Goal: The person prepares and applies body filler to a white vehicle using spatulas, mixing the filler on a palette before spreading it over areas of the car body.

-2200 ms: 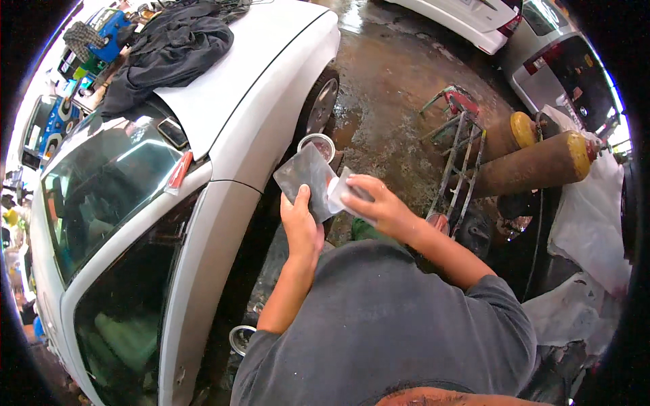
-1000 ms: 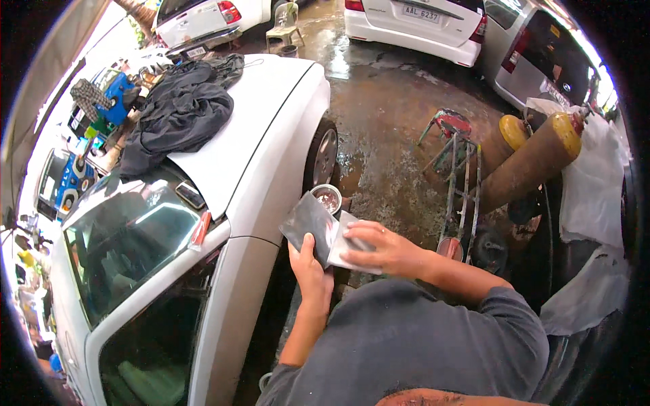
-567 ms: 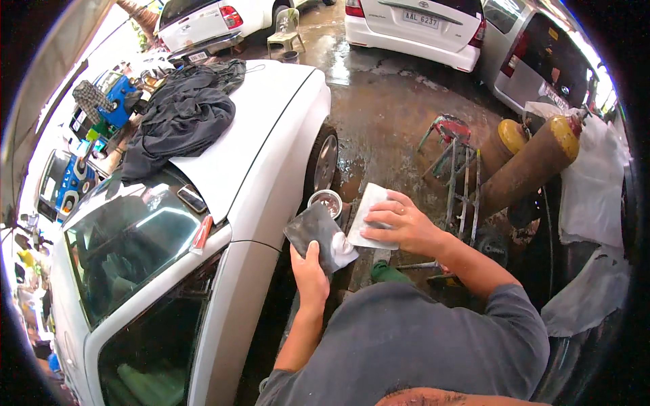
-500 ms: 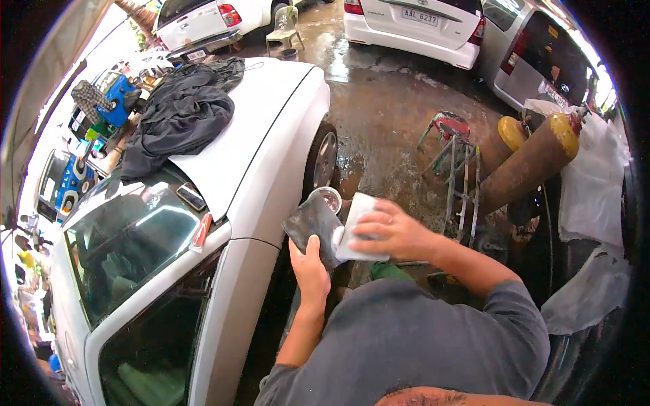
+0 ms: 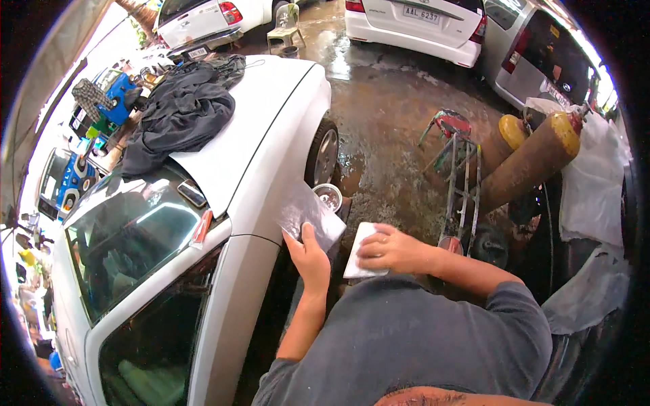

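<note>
My left hand [image 5: 311, 260] is closed on the near edge of a thin, flat rectangular plate [image 5: 313, 215], its thumb on top. The plate is tilted and shines pale grey in the light. In my right hand [image 5: 396, 250] is a white, flat rectangular pad [image 5: 362, 252], with my fingers bent over its right side. A gap separates the pad from the plate. Just beyond the plate stands a small round white tub [image 5: 328, 197], with something inside that I cannot make out.
To the left is a white car [image 5: 271, 135], with dark cloth [image 5: 179, 118] on its hood and a phone [image 5: 192, 194] by the windshield. Yellow-topped gas cylinders [image 5: 535, 159] and a metal frame [image 5: 464, 189] stand right. The floor [image 5: 386, 128] is wet.
The white pad in my right hand has moved away from the plate and slightly nearer me. My left hand has tilted the plate, so its dark face now looks pale and shiny.
</note>
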A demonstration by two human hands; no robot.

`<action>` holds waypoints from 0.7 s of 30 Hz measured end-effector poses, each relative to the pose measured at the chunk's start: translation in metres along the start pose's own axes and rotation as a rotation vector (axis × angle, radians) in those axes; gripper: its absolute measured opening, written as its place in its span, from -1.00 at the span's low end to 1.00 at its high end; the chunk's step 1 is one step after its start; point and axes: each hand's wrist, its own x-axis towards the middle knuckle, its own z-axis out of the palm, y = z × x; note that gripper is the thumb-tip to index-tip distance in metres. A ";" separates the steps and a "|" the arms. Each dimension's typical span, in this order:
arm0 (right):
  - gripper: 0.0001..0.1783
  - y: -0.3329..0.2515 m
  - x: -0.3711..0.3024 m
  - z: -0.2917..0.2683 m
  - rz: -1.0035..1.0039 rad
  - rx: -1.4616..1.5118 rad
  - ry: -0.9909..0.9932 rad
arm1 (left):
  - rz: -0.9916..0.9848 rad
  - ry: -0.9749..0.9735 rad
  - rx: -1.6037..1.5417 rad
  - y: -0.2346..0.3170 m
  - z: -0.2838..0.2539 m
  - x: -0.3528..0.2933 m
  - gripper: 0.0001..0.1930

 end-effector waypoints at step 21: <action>-0.52 0.024 -0.003 -0.045 0.085 -0.202 0.131 | -0.202 -0.064 -0.274 0.003 -0.003 -0.018 -0.60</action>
